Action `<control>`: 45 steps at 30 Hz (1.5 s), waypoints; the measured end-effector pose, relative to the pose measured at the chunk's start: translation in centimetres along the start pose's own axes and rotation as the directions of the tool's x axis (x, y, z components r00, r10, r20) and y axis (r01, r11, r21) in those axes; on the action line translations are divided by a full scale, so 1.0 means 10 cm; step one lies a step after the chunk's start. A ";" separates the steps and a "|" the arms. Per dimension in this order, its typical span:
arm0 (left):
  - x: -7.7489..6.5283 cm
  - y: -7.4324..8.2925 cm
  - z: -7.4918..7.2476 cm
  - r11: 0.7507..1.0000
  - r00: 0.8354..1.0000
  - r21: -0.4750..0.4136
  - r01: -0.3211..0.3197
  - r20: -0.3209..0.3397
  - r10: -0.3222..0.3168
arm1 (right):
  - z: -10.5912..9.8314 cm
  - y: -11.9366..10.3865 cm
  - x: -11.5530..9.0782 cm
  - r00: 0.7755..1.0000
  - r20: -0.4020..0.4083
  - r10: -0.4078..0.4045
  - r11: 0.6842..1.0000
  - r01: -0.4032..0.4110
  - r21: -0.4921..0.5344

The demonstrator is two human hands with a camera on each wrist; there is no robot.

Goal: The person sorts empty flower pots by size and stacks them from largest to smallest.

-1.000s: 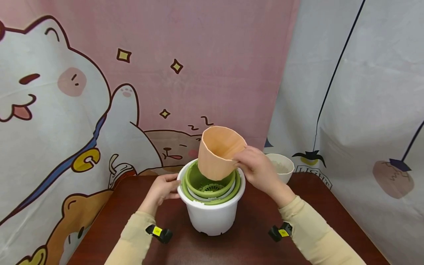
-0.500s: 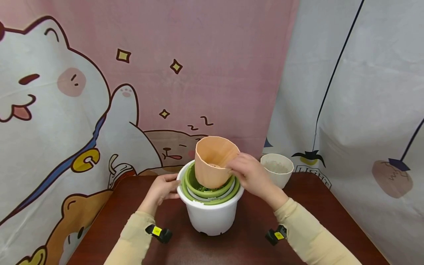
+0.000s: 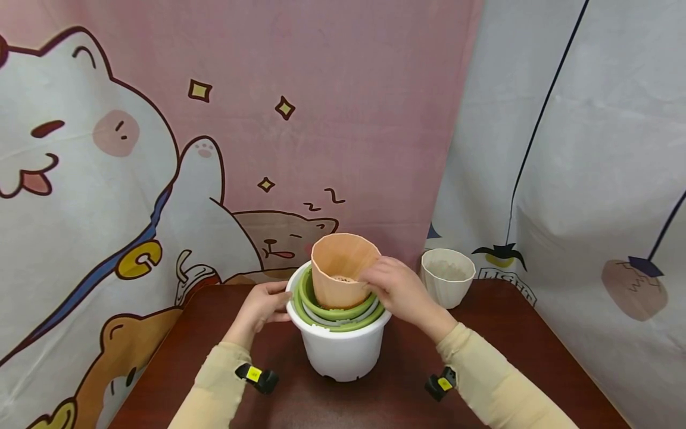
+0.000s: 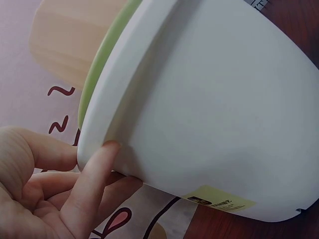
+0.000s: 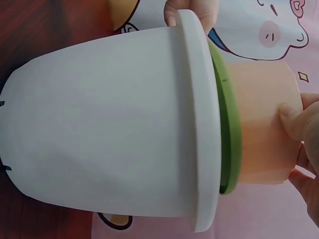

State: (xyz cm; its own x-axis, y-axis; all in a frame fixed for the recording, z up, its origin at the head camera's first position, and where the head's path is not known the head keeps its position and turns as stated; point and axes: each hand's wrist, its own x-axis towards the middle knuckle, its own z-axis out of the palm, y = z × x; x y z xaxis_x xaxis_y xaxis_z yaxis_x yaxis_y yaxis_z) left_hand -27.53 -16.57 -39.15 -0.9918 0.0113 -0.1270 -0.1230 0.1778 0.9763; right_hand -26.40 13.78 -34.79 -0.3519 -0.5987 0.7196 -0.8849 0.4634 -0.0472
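At the middle of the table stands a large white flowerpot [image 3: 343, 357], upright, with green and grey pots [image 3: 305, 298] nested inside it. My right hand [image 3: 396, 295] pinches the near right rim of a peach-coloured flowerpot [image 3: 343, 292]. That pot's lower part is inside the innermost green pot; in the right wrist view its upper wall [image 5: 261, 119] stands well above the green rim [image 5: 230, 134]. My left hand [image 3: 265, 307] holds the white pot's rim at the left side. In the left wrist view its fingers [image 4: 94, 184] lie against the rim and just beneath it.
A cream ribbed pot [image 3: 449, 286] stands at the back right of the dark red table [image 3: 482, 357]. A printed curtain [image 3: 348, 119] hangs right behind the table's far edge.
My right hand has brought the peach pot down and slightly left, from above the nested pots into the innermost green one. It now stands more upright. My left hand has stayed in place.
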 end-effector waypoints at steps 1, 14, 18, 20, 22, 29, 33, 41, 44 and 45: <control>0.00 0.00 0.00 1.000 1.000 0.000 -0.001 0.000 0.001 | 0.01 0.00 0.00 1.000 0.005 0.002 1.000 -0.002 0.001; 0.00 0.00 -0.01 1.000 1.000 -0.003 0.003 0.005 -0.003 | 0.15 0.00 -0.03 0.995 0.090 0.040 0.999 -0.038 -0.026; 0.00 0.00 -0.01 1.000 1.000 -0.004 0.003 0.006 -0.003 | 0.18 0.00 -0.04 0.996 0.090 0.029 0.999 -0.026 -0.035; 0.00 0.00 -0.01 1.000 1.000 -0.002 0.003 0.005 -0.003 | 0.20 0.00 -0.05 0.996 0.091 0.024 0.999 -0.020 -0.047; 0.00 0.00 -0.01 1.000 1.000 -0.003 0.003 0.004 -0.003 | 0.21 0.00 -0.05 0.995 0.098 0.025 0.998 -0.019 -0.059; 0.00 0.00 0.00 1.000 1.000 -0.006 0.005 0.004 -0.005 | 0.22 -0.02 -0.05 0.987 0.146 0.061 0.996 -0.051 -0.071; 0.00 0.00 0.00 1.000 1.000 -0.003 0.004 0.002 -0.004 | 0.23 -0.02 -0.04 0.983 0.169 0.070 0.996 -0.058 -0.072; -0.02 0.00 0.00 1.000 1.000 0.003 0.002 -0.002 -0.002 | 0.25 -0.02 -0.02 0.984 0.169 0.055 0.996 -0.043 -0.075; -0.02 0.00 0.00 1.000 1.000 0.006 0.002 -0.003 -0.002 | 0.25 -0.02 -0.01 0.985 0.167 0.050 0.997 -0.038 -0.070; -0.02 0.00 0.01 1.000 1.000 0.005 0.002 -0.004 -0.002 | 0.25 -0.02 -0.01 0.985 0.168 0.049 0.997 -0.038 -0.068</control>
State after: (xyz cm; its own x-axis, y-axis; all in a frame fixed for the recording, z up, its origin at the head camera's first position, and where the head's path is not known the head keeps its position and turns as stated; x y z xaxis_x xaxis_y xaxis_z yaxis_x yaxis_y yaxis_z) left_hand -27.37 -16.52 -39.16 -0.9917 0.0067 -0.1286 -0.1252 0.1824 0.9752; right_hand -26.94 12.12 -36.56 -0.4407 -0.6765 0.5901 -0.8481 0.5292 -0.0267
